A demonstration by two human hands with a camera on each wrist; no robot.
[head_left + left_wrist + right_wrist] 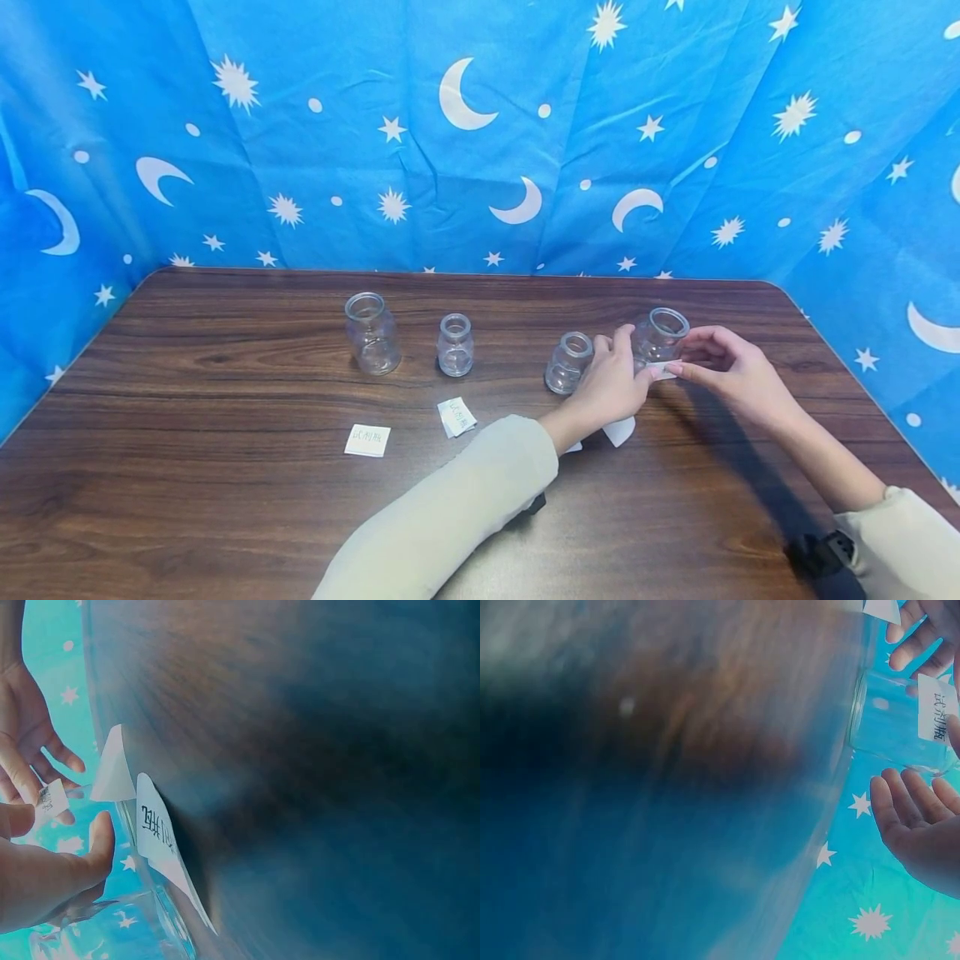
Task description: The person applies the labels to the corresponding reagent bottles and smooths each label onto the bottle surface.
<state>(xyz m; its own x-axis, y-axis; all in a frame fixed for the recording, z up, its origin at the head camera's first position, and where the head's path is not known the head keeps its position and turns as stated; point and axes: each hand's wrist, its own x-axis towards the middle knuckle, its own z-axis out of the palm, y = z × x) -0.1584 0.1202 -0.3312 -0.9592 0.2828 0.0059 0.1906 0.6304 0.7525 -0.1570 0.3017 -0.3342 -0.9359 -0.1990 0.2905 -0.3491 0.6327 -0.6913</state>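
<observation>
A glass jar (662, 335) stands at the right of the table. My left hand (611, 379) and right hand (738, 375) are on either side of it, thumbs close together at its front. Between the thumbs they hold a small white paper label (934, 709) with handwriting, against or just in front of the glass; I cannot tell whether it sticks there. The right fingers curve beside the jar. Just left of my left hand is a smaller glass jar (568, 363). White paper slips (619, 431) lie under the left wrist, partly hidden by it.
Farther left stand a large glass jar (372, 335) and a small glass jar (455, 346). Before them lie a stack of written paper slips (457, 416) and another written slip (367, 440). A blue curtain (360, 150) with moons and stars hangs behind the wooden table (187, 500).
</observation>
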